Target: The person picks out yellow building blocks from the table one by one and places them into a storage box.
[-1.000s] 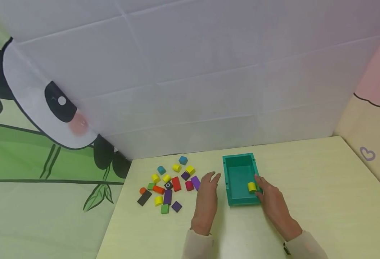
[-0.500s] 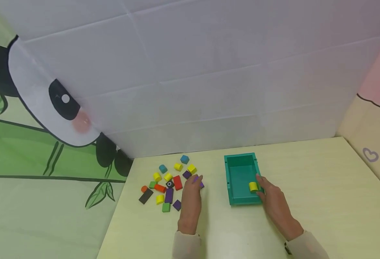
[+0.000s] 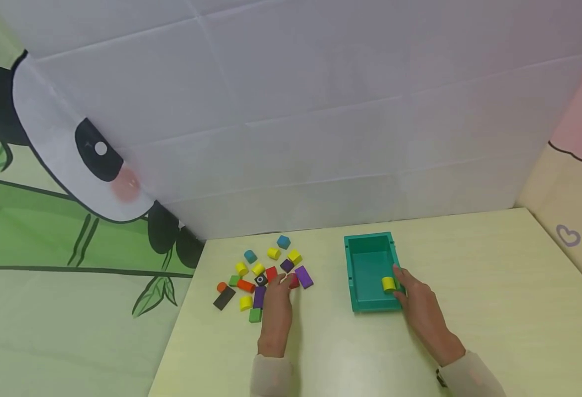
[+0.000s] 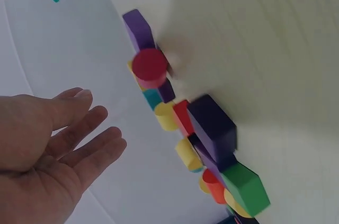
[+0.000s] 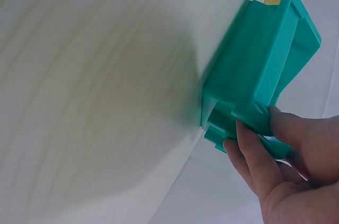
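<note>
My left hand (image 3: 277, 314) hovers over the near right part of a spread of coloured toy blocks, with nothing held. In the left wrist view its fingers (image 4: 98, 155) are loosely extended, apart from the blocks. Close by are a dark red cylinder (image 4: 149, 68), a long dark purple block (image 4: 211, 123), a green block (image 4: 246, 187) and a lighter purple block (image 3: 303, 277). My right hand (image 3: 424, 314) pinches the right wall of a teal plastic bin (image 3: 349, 275), thumb inside and fingers outside. One yellow cylinder (image 3: 388, 284) lies inside the bin near that hand.
Further blocks are spread across the left of the pale table (image 3: 494, 309), among them a black block (image 3: 224, 298), an orange cylinder (image 3: 246, 285) and a blue block (image 3: 283, 242). A light fabric wall (image 3: 291, 138) rises behind the table's back edge.
My left hand has moved left from beside the bin to over the blocks, passing the lighter purple block. My right hand has stayed on the bin's wall.
</note>
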### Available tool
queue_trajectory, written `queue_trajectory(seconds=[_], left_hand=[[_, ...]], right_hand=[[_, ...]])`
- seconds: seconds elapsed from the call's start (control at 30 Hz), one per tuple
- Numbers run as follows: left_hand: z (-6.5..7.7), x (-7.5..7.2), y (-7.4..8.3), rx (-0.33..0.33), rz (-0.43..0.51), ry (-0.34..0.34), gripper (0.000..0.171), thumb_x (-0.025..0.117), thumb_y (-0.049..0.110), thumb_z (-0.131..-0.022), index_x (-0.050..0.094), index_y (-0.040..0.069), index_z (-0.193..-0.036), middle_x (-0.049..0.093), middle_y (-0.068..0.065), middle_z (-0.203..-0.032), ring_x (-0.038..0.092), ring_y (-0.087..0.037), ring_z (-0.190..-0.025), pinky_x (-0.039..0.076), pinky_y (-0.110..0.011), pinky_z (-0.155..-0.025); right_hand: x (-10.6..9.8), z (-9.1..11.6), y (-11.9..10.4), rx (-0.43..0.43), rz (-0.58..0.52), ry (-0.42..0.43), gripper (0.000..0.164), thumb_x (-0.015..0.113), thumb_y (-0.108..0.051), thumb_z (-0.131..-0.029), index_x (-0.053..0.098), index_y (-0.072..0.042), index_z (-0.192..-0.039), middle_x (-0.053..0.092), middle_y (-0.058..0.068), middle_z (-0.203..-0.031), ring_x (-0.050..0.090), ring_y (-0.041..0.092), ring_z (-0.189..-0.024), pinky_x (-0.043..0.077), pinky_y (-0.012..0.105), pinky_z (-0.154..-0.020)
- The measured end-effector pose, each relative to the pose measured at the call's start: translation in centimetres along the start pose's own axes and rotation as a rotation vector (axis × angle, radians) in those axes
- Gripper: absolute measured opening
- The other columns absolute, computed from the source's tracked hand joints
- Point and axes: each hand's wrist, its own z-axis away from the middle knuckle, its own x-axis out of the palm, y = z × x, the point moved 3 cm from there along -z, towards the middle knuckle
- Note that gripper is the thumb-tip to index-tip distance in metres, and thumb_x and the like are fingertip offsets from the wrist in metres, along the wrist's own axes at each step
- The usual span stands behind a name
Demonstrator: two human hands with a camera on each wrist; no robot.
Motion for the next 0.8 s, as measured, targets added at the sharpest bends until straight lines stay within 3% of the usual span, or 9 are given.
queue_trajectory(seconds=[0.13,0.53,0.8], left_hand=[[0.2,-0.5,-1.3,-0.044,0.004,-0.01,0.037,0.061,-0.01,-0.101,0.068,-0.001,-0.136,0.063,-0.023,-0.14,0.059,-0.042,-0.132,0.051,-0.056,-0.112],[0.0,-1.4,-5.1,-0.043,-0.068,0.053,0.032,0.061,-0.016,-0.097,0.072,-0.007,-0.126,0.07,-0.023,-0.124,0.067,-0.042,-0.116,0.057,-0.054,-0.104],[-0.1,-1.8,-7.5,-0.078,-0.095,0.042,0.035,0.062,-0.019,-0.093,0.073,-0.007,-0.124,0.071,-0.024,-0.118,0.069,-0.042,-0.11,0.058,-0.055,-0.101]], right_hand=[[0.0,0.0,0.0,0.005,-0.003,-0.007,0.066,0.078,0.009,-0.088,0.051,0.011,-0.148,0.058,0.034,-0.143,0.063,0.053,-0.123,0.058,0.062,-0.095],[0.1,0.0,0.3,0.009,-0.005,0.01,0.068,0.079,0.009,-0.087,0.051,0.012,-0.148,0.058,0.034,-0.143,0.062,0.053,-0.124,0.058,0.062,-0.095],[0.2,0.0,0.1,0.007,-0.016,-0.009,0.067,0.079,0.008,-0.088,0.051,0.011,-0.149,0.058,0.033,-0.145,0.061,0.052,-0.126,0.057,0.062,-0.097]])
